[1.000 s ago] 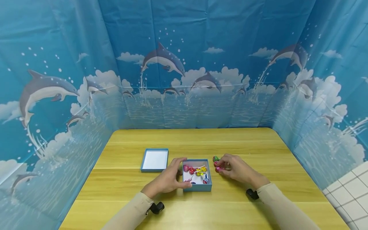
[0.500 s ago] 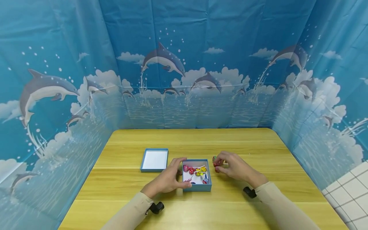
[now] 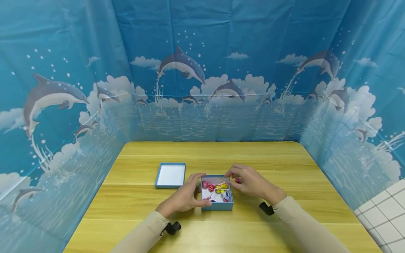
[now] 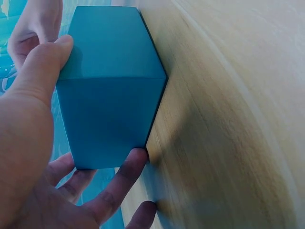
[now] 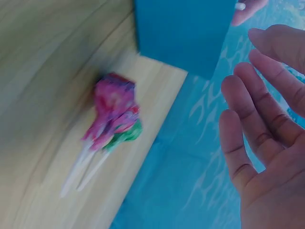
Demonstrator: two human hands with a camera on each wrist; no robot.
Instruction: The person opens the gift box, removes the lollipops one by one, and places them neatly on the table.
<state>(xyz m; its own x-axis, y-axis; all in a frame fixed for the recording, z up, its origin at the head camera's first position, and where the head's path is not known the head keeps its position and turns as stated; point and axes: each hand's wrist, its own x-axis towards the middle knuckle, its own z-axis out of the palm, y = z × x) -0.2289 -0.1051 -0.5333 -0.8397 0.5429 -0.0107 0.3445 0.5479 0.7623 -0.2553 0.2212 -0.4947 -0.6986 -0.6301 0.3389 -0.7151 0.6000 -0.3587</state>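
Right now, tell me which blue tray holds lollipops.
The deeper box, gripped by the left hand; the shallow lid to its left shows only white inside.

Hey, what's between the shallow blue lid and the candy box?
In the head view: the left hand, gripping the box by its left side, plus a narrow strip of bare table beside the lid.

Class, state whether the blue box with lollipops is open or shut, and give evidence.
Open: lollipops show inside the blue box, and its lid lies apart on the table.
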